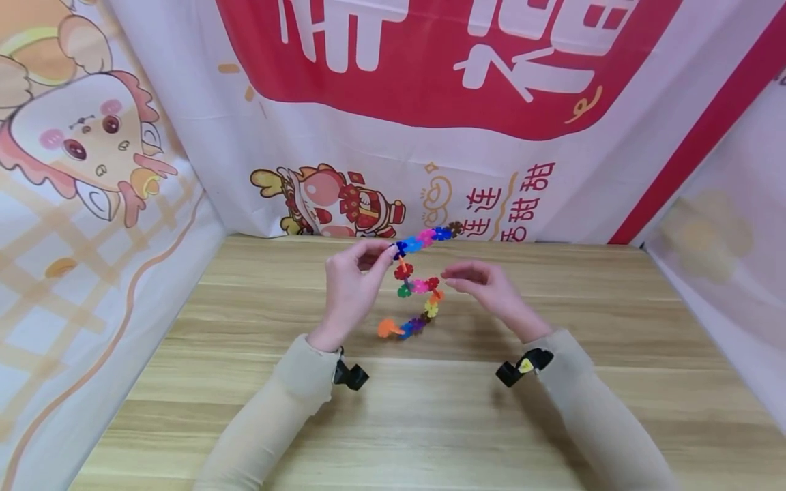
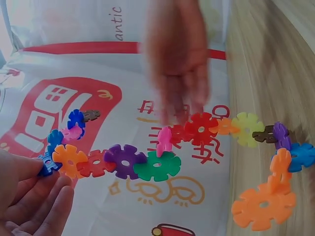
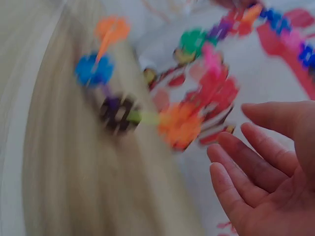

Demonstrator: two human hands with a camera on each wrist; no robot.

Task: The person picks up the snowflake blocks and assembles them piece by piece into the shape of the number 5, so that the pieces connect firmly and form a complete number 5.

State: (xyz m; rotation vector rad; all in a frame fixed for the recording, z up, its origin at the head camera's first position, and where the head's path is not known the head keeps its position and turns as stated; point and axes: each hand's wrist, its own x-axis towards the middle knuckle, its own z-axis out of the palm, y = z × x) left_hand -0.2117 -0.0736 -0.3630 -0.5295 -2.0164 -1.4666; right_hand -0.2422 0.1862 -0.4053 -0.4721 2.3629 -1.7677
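A chain of interlocking plastic snowflake discs (image 1: 420, 286) in many colours hangs in a winding curve above the table. My left hand (image 1: 353, 283) pinches a blue disc (image 2: 48, 164) between thumb and fingers. From that grip, one stretch runs up and right to a brown disc (image 1: 455, 229). The other winds down past a green disc (image 2: 157, 166) to a large orange disc (image 2: 265, 206) at the lower end. To the right of the chain is my right hand (image 1: 491, 293), holding nothing. In the right wrist view its fingers (image 3: 256, 162) are extended, apart from the discs.
Beneath the hands lies a wood-grain table (image 1: 417, 423). A white and red printed cloth (image 1: 393, 88) hangs along its back edge, with a patterned cloth (image 1: 61, 273) on the left. Each wrist carries a small black camera (image 1: 351, 376).
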